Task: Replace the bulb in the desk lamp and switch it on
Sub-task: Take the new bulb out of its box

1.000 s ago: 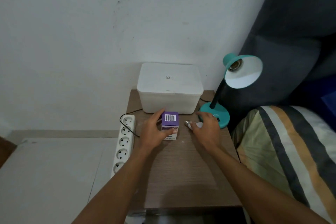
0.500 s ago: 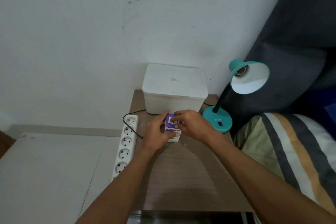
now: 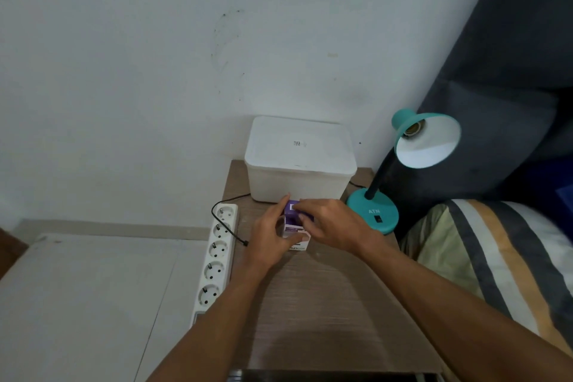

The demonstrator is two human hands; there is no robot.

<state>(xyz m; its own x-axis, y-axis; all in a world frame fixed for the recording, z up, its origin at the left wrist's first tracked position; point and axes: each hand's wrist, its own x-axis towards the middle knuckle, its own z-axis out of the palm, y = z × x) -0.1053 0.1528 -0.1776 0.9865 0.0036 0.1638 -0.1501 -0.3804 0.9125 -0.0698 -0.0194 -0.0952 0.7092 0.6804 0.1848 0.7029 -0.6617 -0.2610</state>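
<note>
Since a second ago, both hands (image 3: 310, 226) grip box (image 3: 293, 223).

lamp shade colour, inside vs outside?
Shade: teal outside, white inside. Head view, the only one, shows it.

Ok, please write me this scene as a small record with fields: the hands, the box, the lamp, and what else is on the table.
left hand: grips the left side of the bulb box
right hand: fingers curled on top of the box, as if opening it
bulb box: purple and white, upright on the wooden table
desk lamp: teal, socket empty, unlit
lamp plug: lies loose, not in the power strip
white container: lidded, behind the box
</note>
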